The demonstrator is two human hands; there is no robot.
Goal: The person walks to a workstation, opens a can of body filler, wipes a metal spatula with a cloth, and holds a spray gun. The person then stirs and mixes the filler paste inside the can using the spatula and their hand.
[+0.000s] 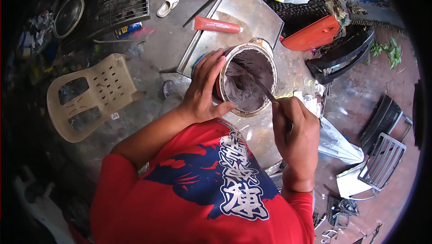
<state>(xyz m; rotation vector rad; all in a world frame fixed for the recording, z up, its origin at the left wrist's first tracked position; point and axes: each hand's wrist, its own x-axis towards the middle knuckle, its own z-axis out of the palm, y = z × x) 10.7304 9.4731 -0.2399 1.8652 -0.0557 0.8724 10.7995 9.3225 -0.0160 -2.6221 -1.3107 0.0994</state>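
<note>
A round can (221, 92) of thick grey-brown paste (243, 79) is tilted towards me at the near edge of a metal table (245, 12). My left hand (203, 86) lies against the can's left side, fingers along the wall and thumb near the rim. A dark, narrow stirring tool (263, 88) reaches over the right rim, its far end sunk in the paste. The fingers of my right hand (294, 127) are closed round its near end. Beyond the can, a red tube (217, 25) with a pale cap lies on the tabletop.
A beige plastic chair (96, 84) lies at the left, below a wire rack (128, 1). One white clog (168, 6) is on the floor. To the right are a red panel (311, 33), a black curved part (344, 57), plastic sheeting (337, 142) and a grey grille (382, 160).
</note>
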